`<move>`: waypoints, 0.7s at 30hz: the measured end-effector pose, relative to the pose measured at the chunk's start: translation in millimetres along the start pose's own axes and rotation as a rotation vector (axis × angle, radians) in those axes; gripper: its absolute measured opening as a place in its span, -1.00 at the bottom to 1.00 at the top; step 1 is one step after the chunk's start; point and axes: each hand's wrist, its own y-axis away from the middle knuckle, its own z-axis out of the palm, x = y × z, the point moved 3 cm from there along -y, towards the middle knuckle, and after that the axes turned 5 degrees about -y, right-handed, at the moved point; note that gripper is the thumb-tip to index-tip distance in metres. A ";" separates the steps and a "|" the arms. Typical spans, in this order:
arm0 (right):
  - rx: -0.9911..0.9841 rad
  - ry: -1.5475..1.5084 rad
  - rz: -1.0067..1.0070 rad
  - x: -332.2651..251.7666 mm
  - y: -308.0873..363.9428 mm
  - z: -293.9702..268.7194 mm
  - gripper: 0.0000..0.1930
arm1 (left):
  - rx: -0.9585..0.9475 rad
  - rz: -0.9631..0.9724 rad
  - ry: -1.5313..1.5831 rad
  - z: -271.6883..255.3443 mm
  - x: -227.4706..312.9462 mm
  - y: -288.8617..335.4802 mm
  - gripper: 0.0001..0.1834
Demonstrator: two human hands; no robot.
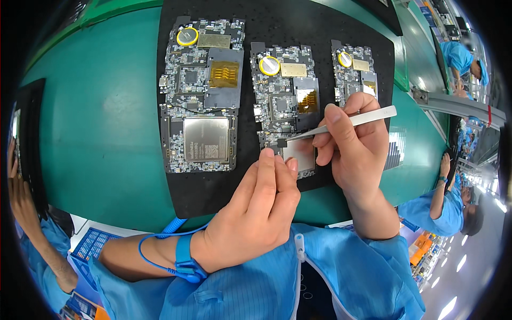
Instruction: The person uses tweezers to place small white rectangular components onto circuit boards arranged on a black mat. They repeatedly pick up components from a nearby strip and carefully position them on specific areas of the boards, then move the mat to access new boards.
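Three circuit boards lie in a row on a black mat (205, 197). Over the lower part of the middle circuit board (277, 104), my right hand (354, 141) grips a pair of metal tweezers (368, 117). Their tips reach a small black square piece (282, 143) near that board's silver shield (302, 154); whether they pinch it I cannot tell. My left hand (261, 205) rests at the board's lower left edge, its fingers closed together at the tips. What those fingertips hold, if anything, is hidden. A blue wrist strap (184, 256) circles my left wrist.
The left circuit board (200, 96) and the right circuit board (354, 69) each carry a yellow-rimmed coin cell. Under the mat is a green table (101, 128). A blue coiled cord (173, 226) runs by the front edge. Co-workers in blue sit at both sides.
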 end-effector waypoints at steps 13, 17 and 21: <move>-0.029 0.006 0.004 1.0 0.1 2.4 -0.80 | -0.091 0.067 0.024 -1.3 -4.2 7.6 -0.60; -0.029 0.005 -0.004 1.1 0.3 3.0 -0.80 | -0.089 -0.025 0.084 -3.7 -5.9 4.5 -0.67; 0.035 0.127 -0.073 1.9 4.0 6.6 -0.83 | -0.090 -0.012 0.088 -3.0 -9.3 1.1 -0.75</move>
